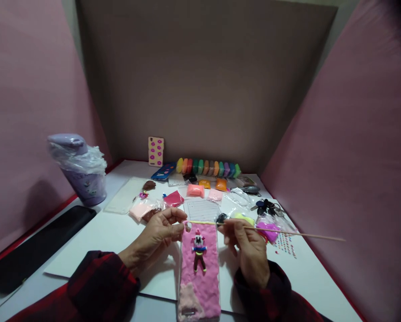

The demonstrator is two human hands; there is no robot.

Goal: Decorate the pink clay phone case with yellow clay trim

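A phone case (209, 264) covered in pink clay lies in front of me, with a paler clay patch at its lower left. A small clay figure (199, 251) with a white face, blue top and brown legs is on it. Along the top edge runs a thin yellow clay strip (202, 222). My left hand (163, 230) pinches the case's upper left corner, beside the strip's end. In my right hand (247, 248) is a thin wooden stick (301, 234), held between thumb and fingers. Its tip reaches the strip's right end.
A row of coloured clay packs (207, 167) lines the back, near a patterned phone case (156, 152). Opened clay packets (195, 191) lie mid-table. A purple cup (83, 179) and black pouch (39, 246) stand left; keys (267, 206) and stick-on gems (286, 243) lie right.
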